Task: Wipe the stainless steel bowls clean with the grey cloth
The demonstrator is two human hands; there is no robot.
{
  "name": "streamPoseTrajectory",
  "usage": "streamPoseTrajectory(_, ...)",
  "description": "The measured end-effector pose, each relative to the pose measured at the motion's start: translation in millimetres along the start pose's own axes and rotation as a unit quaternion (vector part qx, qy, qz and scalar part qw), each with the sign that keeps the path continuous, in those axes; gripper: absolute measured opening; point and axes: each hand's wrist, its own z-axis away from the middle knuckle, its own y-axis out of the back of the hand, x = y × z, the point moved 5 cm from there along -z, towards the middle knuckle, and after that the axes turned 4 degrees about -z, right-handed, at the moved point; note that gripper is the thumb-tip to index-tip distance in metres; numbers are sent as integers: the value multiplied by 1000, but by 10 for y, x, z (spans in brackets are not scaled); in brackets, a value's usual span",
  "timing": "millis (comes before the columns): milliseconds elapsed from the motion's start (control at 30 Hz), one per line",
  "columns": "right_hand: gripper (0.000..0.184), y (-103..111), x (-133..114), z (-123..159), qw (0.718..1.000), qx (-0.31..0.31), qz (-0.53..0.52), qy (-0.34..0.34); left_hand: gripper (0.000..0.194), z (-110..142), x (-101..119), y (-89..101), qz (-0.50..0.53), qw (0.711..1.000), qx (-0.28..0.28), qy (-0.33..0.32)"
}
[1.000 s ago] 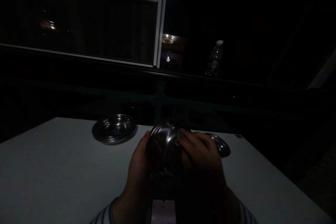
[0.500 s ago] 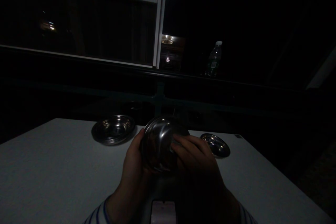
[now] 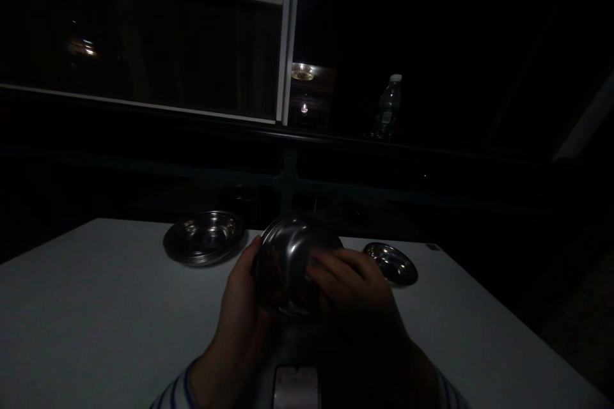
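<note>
A shiny metal bowl [image 3: 284, 268] is held up over the near middle of the table, its rounded underside turned toward me. My left hand [image 3: 240, 300] grips its left side, thumb along the rim and the other fingers hidden behind. On the right, my right hand [image 3: 357, 287] is closed against the bowl, with bent fingers touching the underside. Those fingertips are blurred, and its thumb is hidden. A stack of metal bowls [image 3: 204, 239] sits at the back left of the table. Farther right lies a single shallow metal bowl [image 3: 391, 265].
The white table [image 3: 110, 313] has its far edge just behind the bowls. A pale, phone-like object [image 3: 296, 388] is at the bottom centre, below my hands. Beyond the table, a clear plastic bottle [image 3: 387, 108] stands on a dark ledge by a window frame [image 3: 288, 38]. The room is dim.
My right fingers have shifted slightly across the bowl's underside and are now blurred. My left hand keeps its grip. The whole view has moved a little, so things appear slightly farther left.
</note>
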Motion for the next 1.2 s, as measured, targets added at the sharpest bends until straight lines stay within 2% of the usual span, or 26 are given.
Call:
streamPoseTrajectory(133,18,-24,-130,0,999,-5,-15,45,16,-38,24,15,10,1000,-4,-10)
streamPoseTrajectory(233,19,42,-6,-1,1000,10,2,3,19,-25,21,-7,18,1000,0,-2)
streamPoseTrajectory(333,25,96,171,2,998,-11,12,-59,22,8,2,-39,19,1000,5,12)
streamPoseTrajectory(400,27,107,208,1,997,-19,15,-76,24,18,-15,-54,17,1000,0,19)
streamPoseTrajectory(600,21,27,7,-4,1000,14,5,-8,29,-25,-76,-31,16,999,-21,34)
streamPoseTrajectory(767,25,59,164,-12,999,0,6,-49,22,22,-31,-73,-1,1000,-18,13)
streamPoseTrajectory(867,27,89,215,-33,999,-2,6,-47,23,48,-38,-99,-13,999,-23,24)
streamPoseTrajectory(967,25,59,134,-44,999,14,-8,-32,24,23,-96,-72,-20,998,-26,52)
streamPoseTrajectory(1067,20,-31,-25,-34,1000,9,-13,-7,22,-14,-131,-9,-23,998,-1,61)
streamPoseTrajectory(1200,17,-149,-239,16,998,-10,-45,31,12,-21,-53,27,-28,999,31,9)
